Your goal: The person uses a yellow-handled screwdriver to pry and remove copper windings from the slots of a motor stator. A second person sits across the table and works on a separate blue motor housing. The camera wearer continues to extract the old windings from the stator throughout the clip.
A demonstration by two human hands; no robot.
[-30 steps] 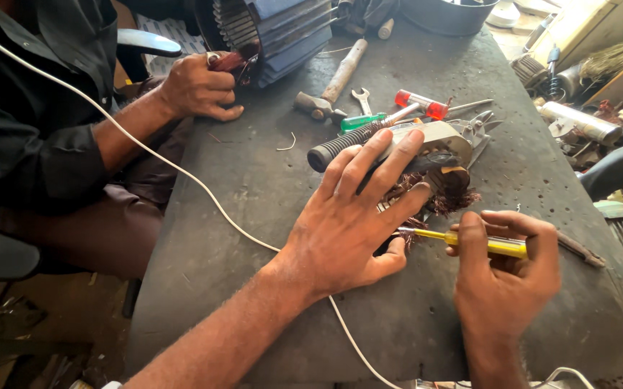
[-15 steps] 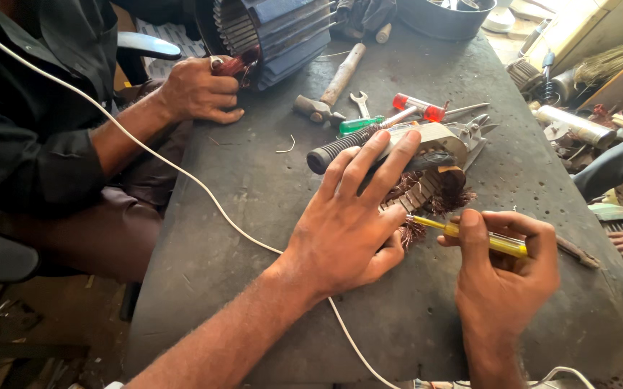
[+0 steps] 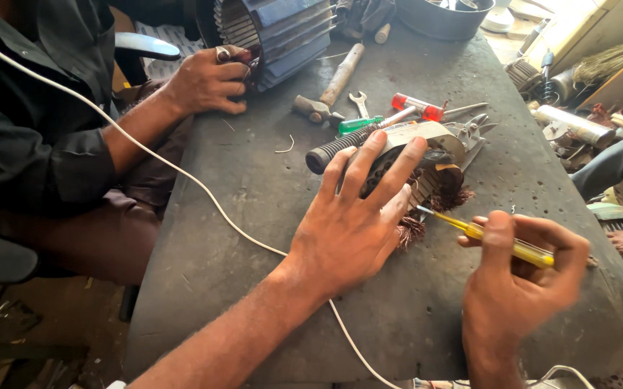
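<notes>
There is just one camera, worn on the person's head. It looks down and forward at the dark worktop [image 3: 254, 187] from close above. The left hand [image 3: 354, 216] sits near the middle of the view and the right hand [image 3: 520, 281] low on the right. Beyond the left hand, up and to the left, another person's hand [image 3: 207, 79] shows at the worktop's far edge.

workshop | hammer [image 3: 329, 88], spanner [image 3: 359, 104], motor stator [image 3: 272, 32], grimy workbench [image 3: 254, 202]

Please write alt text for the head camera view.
A left hand presses down a small motor part with copper windings on a dark workbench, while the right hand holds a yellow screwdriver toward it. A co-worker's hand touches a large finned motor housing.
</notes>
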